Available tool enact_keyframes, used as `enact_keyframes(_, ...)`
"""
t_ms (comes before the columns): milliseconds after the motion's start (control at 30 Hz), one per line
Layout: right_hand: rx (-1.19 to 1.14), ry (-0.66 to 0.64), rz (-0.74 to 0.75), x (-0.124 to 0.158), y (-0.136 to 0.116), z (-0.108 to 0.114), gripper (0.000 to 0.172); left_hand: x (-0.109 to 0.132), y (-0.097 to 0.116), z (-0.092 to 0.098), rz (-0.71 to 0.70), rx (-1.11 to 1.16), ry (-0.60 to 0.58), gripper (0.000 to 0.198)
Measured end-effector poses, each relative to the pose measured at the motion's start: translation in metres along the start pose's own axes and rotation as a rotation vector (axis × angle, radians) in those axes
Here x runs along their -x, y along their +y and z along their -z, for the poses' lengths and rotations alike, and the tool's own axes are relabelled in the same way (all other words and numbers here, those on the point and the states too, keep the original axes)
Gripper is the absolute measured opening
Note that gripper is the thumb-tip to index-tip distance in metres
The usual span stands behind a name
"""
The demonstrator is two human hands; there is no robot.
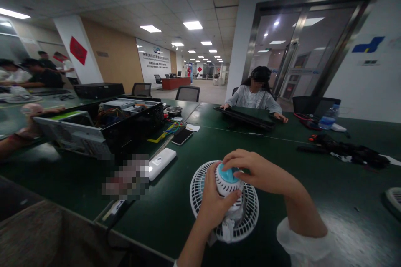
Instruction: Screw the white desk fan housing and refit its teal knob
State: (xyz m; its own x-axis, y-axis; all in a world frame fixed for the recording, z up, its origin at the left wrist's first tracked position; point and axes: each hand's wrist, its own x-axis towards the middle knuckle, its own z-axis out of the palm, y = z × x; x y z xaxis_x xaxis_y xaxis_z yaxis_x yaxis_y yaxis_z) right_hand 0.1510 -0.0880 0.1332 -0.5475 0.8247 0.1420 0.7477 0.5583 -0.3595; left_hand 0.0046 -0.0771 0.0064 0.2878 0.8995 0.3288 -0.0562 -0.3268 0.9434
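Observation:
A small white fan (pixel 247 212) lies grille-down on the dark green table (pixel 175 208), its round motor housing with a blue cap (pixel 228 175) facing up. My left hand (pixel 214 202) wraps around the motor housing from the near side. My right hand (pixel 257 169) comes in from the right, fingers curled and pinching the blue cap at the top. Both forearms reach in from the bottom edge.
An opened black computer case (pixel 103 127) stands at the left, with a phone (pixel 182 136), a white power bank (pixel 161 162) and coloured wires beside it. A person (pixel 255 98) sits across the table at a black device. Cables and tools (pixel 347 150) lie at the right.

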Motion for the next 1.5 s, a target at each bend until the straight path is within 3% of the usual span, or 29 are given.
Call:
enact_keyframes(100, -0.041, -0.032, 0.013, 0.0, 0.005, 0.002, 0.021, 0.0, 0.0, 0.0, 0.003, -0.003, -0.004, 0.069)
enact_keyframes(300, 0.08, 0.047, -0.068, -0.01, -0.001, -0.007, 0.011, 0.0, 0.0, -0.001, 0.003, 0.008, 0.008, 0.069)
enact_keyframes(467, 0.379, 0.075, -0.384, -0.023, -0.023, -0.023, 0.018, 0.0, 0.002, -0.001, 0.0, 0.018, 0.002, 0.067)
enact_keyframes(600, 0.455, 0.099, -0.556, -0.03, -0.03, -0.03, 0.025, -0.001, 0.0, -0.002, -0.021, 0.017, 0.015, 0.067)
enact_keyframes(700, 0.381, 0.132, -0.485, -0.024, -0.022, -0.024, 0.026, 0.0, -0.002, -0.002, -0.019, 0.022, 0.012, 0.068)
enact_keyframes(800, 0.197, 0.147, -0.224, -0.012, -0.008, -0.012, 0.027, 0.0, -0.002, -0.001, -0.011, 0.025, 0.008, 0.068)
enact_keyframes(933, 0.025, -0.002, 0.0, -0.003, 0.003, 0.0, 0.031, 0.001, -0.001, -0.001, 0.008, 0.032, 0.003, 0.068)
enact_keyframes(1333, 0.006, -0.006, -0.049, -0.002, 0.001, -0.003, 0.018, 0.001, 0.002, 0.0, 0.02, 0.032, -0.009, 0.067)
enact_keyframes(1500, 0.134, 0.022, -0.127, -0.008, -0.007, -0.009, 0.009, 0.0, -0.001, -0.002, 0.006, 0.022, 0.007, 0.068)
